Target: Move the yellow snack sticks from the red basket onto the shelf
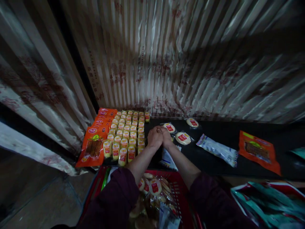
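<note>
With the clock centred on the clasped hands, overlapping orange packets (pixel 94 143) lie at 9 o'clock on the black desk (pixel 214 128), then rows of small wrapped cakes (pixel 125 133), also at 9. The left grip (pixel 154 138) and right grip (pixel 166 136) press against each other, fingers bent; whether either pinches anything, I cannot tell. A red basket (pixel 175 190) sits at 6, round wrapped biscuits (pixel 183 138) between 2 and 3, a long pale packet (pixel 218 150) toward 4, and another orange packet (pixel 259 152) beyond it.
</note>
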`<action>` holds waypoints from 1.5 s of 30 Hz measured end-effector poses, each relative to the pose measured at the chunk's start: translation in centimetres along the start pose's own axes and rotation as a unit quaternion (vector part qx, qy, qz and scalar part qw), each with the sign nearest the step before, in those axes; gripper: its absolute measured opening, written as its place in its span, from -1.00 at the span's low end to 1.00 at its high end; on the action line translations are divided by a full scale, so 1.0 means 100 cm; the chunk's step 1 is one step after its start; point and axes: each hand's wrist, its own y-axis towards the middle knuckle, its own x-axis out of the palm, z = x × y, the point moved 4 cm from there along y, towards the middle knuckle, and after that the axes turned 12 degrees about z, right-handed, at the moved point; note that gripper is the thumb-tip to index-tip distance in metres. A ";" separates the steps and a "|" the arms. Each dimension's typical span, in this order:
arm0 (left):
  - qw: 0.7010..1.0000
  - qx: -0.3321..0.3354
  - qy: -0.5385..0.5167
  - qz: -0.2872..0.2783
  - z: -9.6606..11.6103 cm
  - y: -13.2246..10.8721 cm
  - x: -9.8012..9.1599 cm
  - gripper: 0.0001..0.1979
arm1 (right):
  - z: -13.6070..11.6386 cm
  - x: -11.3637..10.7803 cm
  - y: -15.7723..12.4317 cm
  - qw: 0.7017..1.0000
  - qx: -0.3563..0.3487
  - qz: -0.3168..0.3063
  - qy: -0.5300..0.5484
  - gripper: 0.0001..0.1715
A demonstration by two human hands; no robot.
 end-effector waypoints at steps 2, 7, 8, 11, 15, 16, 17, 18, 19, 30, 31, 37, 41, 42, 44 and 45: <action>1.000 0.007 -0.019 0.004 -0.009 -0.033 -0.017 -0.66 | -0.006 -0.020 -0.029 1.000 -0.022 -0.015 0.012 -0.56; 0.995 0.071 -0.071 0.001 -0.033 -0.119 -0.023 -0.61 | -0.013 -0.050 -0.108 0.995 -0.001 -0.001 -0.098 -0.53; 0.995 0.073 -0.063 -0.013 -0.040 -0.132 -0.021 -0.60 | -0.014 -0.051 -0.121 0.993 0.011 -0.007 -0.120 -0.52; 0.995 0.084 -0.027 -0.037 -0.055 -0.160 -0.018 -0.55 | -0.018 -0.048 -0.148 0.989 0.011 -0.028 -0.146 -0.48; 0.992 0.117 0.006 -0.049 -0.071 -0.183 -0.023 -0.47 | -0.016 -0.050 -0.160 0.991 -0.049 -0.031 -0.122 -0.47; 0.991 0.124 0.010 -0.051 -0.077 -0.188 -0.026 -0.47 | -0.014 -0.052 -0.161 0.991 -0.056 -0.029 -0.118 -0.47; 0.990 0.132 0.013 -0.055 -0.083 -0.194 -0.028 -0.49 | -0.011 -0.055 -0.161 0.991 -0.062 -0.029 -0.117 -0.47; 0.988 0.137 0.020 -0.063 -0.090 -0.200 -0.029 -0.52 | -0.008 -0.057 -0.162 0.990 -0.070 -0.031 -0.115 -0.47; 0.987 0.141 0.027 -0.075 -0.097 -0.206 -0.030 -0.54 | -0.007 -0.059 -0.162 0.990 -0.079 -0.036 -0.113 -0.46; 0.993 0.025 0.082 -0.084 -0.134 -0.198 -0.017 -0.51 | -0.012 -0.045 -0.151 0.988 -0.111 -0.064 -0.085 -0.42; 0.993 0.023 0.084 -0.085 -0.136 -0.196 -0.018 -0.51 | -0.007 -0.044 -0.147 0.988 -0.108 -0.070 -0.085 -0.40; 0.984 0.044 0.132 -0.109 -0.143 -0.185 -0.025 -0.48 | 0.000 -0.046 -0.134 0.987 -0.121 -0.056 -0.091 -0.43; 0.971 0.082 0.183 -0.128 -0.143 -0.176 -0.019 -0.47 | -0.037 -0.044 -0.157 0.983 -0.181 0.027 -0.015 -0.54; 0.970 0.087 0.190 -0.125 -0.144 -0.174 -0.017 -0.47 | -0.048 -0.039 -0.167 0.977 -0.212 0.017 0.019 -0.58; 0.966 0.094 0.201 -0.129 -0.150 -0.172 -0.014 -0.47 | -0.065 -0.027 -0.190 0.966 -0.245 -0.019 0.079 -0.60; 0.964 0.098 0.204 -0.138 -0.154 -0.173 -0.013 -0.47 | -0.069 -0.020 -0.201 0.963 -0.247 -0.048 0.100 -0.61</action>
